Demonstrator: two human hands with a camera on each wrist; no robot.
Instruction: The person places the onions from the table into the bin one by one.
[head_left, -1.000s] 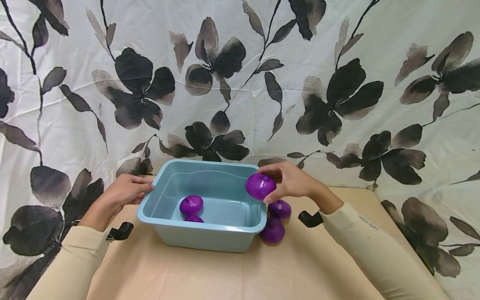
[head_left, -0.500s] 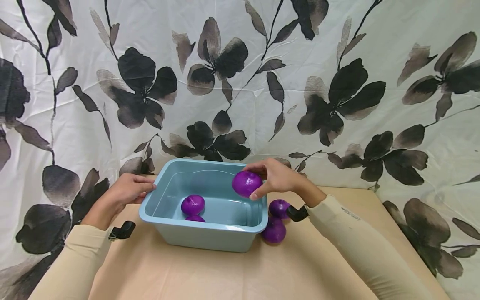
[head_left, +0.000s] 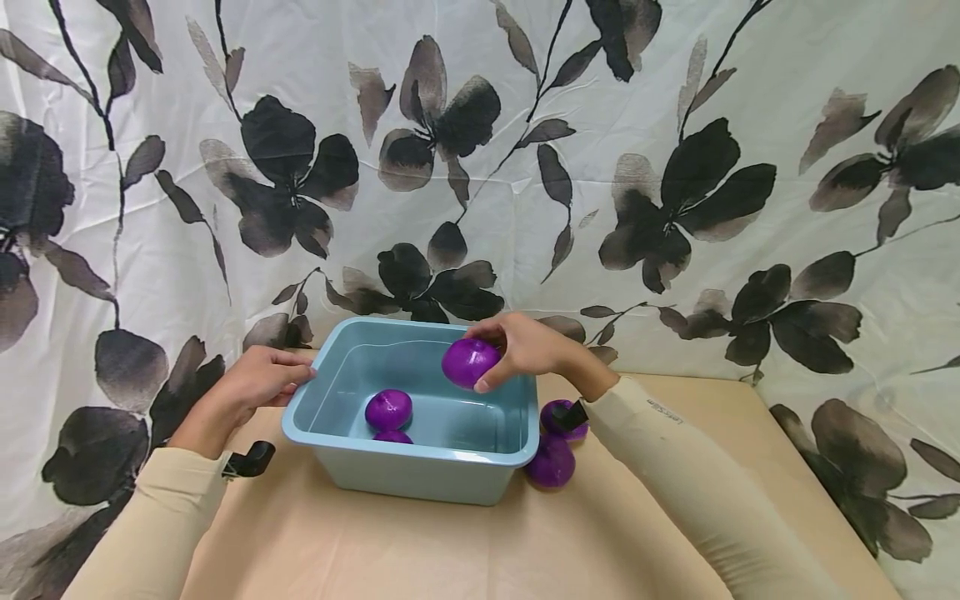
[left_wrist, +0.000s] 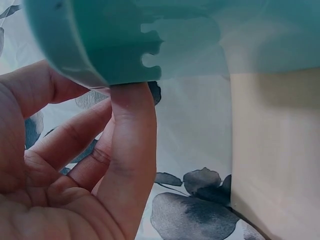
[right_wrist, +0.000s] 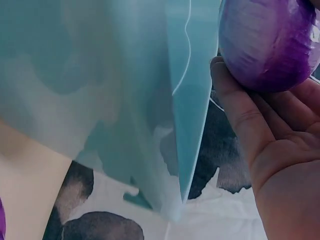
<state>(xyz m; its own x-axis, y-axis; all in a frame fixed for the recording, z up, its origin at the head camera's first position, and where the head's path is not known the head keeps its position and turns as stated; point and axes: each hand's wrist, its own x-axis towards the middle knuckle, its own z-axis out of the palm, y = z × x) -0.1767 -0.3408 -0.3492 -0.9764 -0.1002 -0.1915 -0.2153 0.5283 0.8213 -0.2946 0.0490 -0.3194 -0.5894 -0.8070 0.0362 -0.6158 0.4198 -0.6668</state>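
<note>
A light blue plastic tub (head_left: 408,479) stands on the table. My left hand (head_left: 258,383) pinches its left rim between thumb and fingers; the left wrist view shows the thumb (left_wrist: 132,150) against the rim's underside. Over the tub's right half, my right hand (head_left: 528,343) grips a glossy red onion (head_left: 468,363), raised above the tub floor. That onion (right_wrist: 265,45) shows pale streaks in the right wrist view. Inside the tub lie one red onion (head_left: 388,409) and another (head_left: 393,437), the latter mostly hidden by the front wall.
Right of the tub, one red onion (head_left: 551,463) sits close to its wall. Behind it is a second onion (head_left: 556,411), partly covered by the black wrist mount (head_left: 573,417). A white floral cloth (head_left: 540,250) hangs behind the tan table (head_left: 420,550).
My right hand has carried the red onion leftward, from the tub's right rim to over its interior. The left hand keeps its hold on the rim.
</note>
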